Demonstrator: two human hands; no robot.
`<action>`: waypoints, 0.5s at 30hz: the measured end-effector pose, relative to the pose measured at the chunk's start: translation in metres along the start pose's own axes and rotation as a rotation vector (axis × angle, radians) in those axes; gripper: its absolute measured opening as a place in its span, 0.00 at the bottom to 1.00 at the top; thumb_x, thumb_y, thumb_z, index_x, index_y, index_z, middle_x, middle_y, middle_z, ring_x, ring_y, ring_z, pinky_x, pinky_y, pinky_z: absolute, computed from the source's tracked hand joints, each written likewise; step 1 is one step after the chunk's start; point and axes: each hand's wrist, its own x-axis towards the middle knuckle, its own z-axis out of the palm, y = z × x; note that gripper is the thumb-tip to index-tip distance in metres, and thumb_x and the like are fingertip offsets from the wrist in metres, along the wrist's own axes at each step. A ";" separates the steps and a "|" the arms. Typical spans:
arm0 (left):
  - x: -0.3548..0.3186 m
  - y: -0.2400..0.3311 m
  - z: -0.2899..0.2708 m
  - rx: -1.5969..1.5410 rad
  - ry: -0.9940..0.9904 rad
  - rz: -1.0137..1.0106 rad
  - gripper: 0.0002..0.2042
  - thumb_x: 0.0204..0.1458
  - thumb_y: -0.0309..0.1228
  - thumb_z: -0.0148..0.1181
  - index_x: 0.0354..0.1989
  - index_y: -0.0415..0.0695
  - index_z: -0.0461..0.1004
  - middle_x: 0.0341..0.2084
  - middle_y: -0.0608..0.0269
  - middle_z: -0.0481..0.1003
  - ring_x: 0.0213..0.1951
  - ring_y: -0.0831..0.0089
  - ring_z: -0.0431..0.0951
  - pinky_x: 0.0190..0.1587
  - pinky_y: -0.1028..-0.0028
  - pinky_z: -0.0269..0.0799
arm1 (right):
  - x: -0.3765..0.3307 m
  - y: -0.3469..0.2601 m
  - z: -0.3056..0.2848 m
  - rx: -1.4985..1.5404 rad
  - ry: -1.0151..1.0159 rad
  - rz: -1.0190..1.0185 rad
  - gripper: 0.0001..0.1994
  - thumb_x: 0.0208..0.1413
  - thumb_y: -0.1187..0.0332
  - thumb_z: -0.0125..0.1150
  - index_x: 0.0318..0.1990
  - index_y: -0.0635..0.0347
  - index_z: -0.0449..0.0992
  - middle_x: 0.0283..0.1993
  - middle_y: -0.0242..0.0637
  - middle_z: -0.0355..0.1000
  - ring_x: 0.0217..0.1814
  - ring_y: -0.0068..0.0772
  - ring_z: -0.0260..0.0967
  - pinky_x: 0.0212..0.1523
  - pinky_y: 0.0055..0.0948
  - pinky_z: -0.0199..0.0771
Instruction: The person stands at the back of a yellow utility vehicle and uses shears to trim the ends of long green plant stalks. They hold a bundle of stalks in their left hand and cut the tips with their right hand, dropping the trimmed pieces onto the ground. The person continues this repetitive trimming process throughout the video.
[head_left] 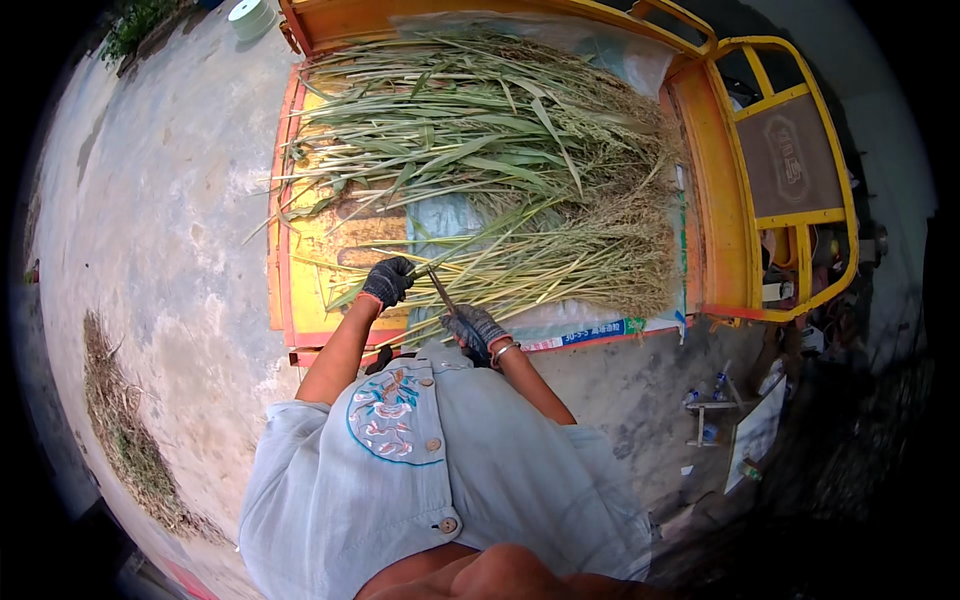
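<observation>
My left hand, in a dark work glove, grips a green stalk at the near edge of an orange cart bed. In a matching glove, my right hand holds a pair of dark shears whose blades point up at the stalk just right of my left hand. A big heap of long green stalks with brown seed heads lies across the bed. A smaller bundle lies nearer to me on a white woven sheet.
The cart's yellow frame and seat panel stand at the right. Cut plant waste lies on the concrete ground at the left. Bottles and a small stand sit at the lower right. A white roll lies at the top left.
</observation>
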 end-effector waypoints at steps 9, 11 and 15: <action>-0.007 -0.024 0.012 0.433 0.013 0.463 0.14 0.50 0.38 0.53 0.34 0.38 0.73 0.14 0.53 0.71 0.11 0.70 0.69 0.17 0.71 0.65 | 0.028 0.007 0.026 -0.122 0.230 -0.220 0.26 0.46 0.46 0.55 0.38 0.64 0.71 0.37 0.51 0.70 0.41 0.51 0.68 0.40 0.36 0.67; 0.001 -0.037 0.013 0.577 0.042 0.552 0.15 0.51 0.39 0.52 0.35 0.38 0.73 0.15 0.53 0.71 0.11 0.70 0.70 0.18 0.70 0.66 | 0.037 0.010 0.037 -0.189 0.277 -0.195 0.26 0.46 0.46 0.55 0.39 0.63 0.71 0.38 0.52 0.70 0.41 0.51 0.67 0.41 0.36 0.67; 0.000 -0.056 0.011 0.529 0.075 0.418 0.16 0.51 0.41 0.51 0.35 0.39 0.74 0.14 0.54 0.71 0.12 0.70 0.71 0.19 0.69 0.67 | 0.030 0.004 0.035 -0.154 0.245 -0.185 0.27 0.45 0.45 0.55 0.39 0.62 0.72 0.39 0.50 0.71 0.42 0.50 0.67 0.43 0.38 0.67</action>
